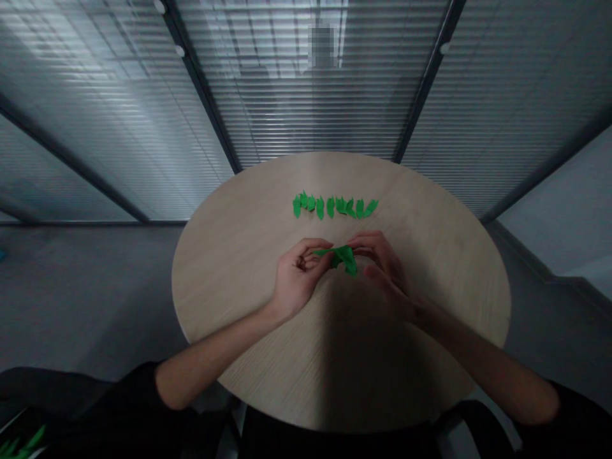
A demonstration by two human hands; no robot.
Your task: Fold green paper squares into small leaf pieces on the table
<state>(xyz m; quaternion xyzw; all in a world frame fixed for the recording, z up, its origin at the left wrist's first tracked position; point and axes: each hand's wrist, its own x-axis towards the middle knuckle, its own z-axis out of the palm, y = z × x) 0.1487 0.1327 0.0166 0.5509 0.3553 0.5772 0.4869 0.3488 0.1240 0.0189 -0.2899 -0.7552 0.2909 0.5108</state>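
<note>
- My left hand (299,274) pinches a bright green piece (346,256) between thumb and fingers, closed on its left part
- My right hand (389,271) is half open, thumb parted from the fingers; in this dim light I can't tell whether its fingertips touch the piece
- The piece looks thin, limp and creased, narrow toward my left, with a broader flap hanging down on the right
- I hold it over the round wood-grained table (224,268), nearer me than a row of small, leaf-like green scraps (320,208)
</note>
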